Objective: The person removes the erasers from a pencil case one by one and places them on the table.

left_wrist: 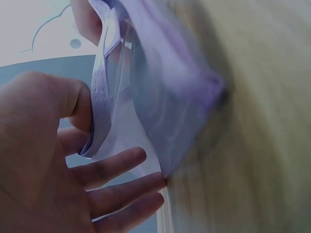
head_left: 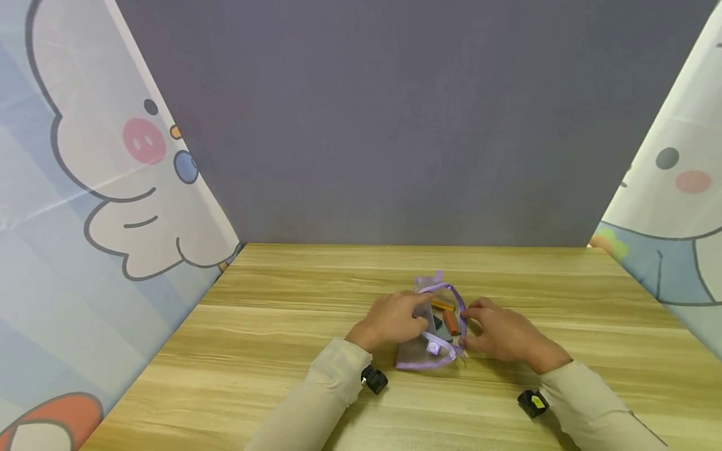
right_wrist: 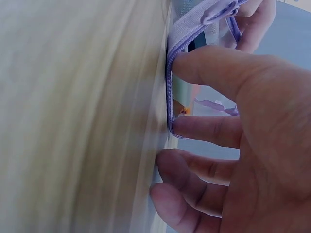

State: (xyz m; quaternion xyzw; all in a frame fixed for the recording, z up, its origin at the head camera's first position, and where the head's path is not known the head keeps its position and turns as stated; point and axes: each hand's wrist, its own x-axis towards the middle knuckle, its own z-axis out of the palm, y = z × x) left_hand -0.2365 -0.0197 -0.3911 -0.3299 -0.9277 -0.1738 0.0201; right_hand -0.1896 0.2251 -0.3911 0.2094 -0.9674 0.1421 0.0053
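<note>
A see-through mesh pouch (head_left: 414,353) with lilac zipper edging lies on the table, its mouth spread wide. Inside show an orange block-like piece (head_left: 450,322), a yellow strip (head_left: 442,305), a dark piece (head_left: 437,322) and a greyish piece; their kinds are unclear. My left hand (head_left: 393,318) grips the left rim of the mouth, thumb and forefinger about the edging (left_wrist: 100,92), other fingers extended. On the opposite side, my right hand (head_left: 501,329) holds the zipper edge (right_wrist: 168,92) by thumb and forefinger, their tips set apart along it. Its remaining fingers bend loosely below.
The wood-grain table (head_left: 271,326) extends around the pouch on every side. A dark grey panel (head_left: 395,125) stands at its back edge. Cartoon-printed sheets (head_left: 68,250) hang at left and right. Both wrists carry small black devices (head_left: 375,379).
</note>
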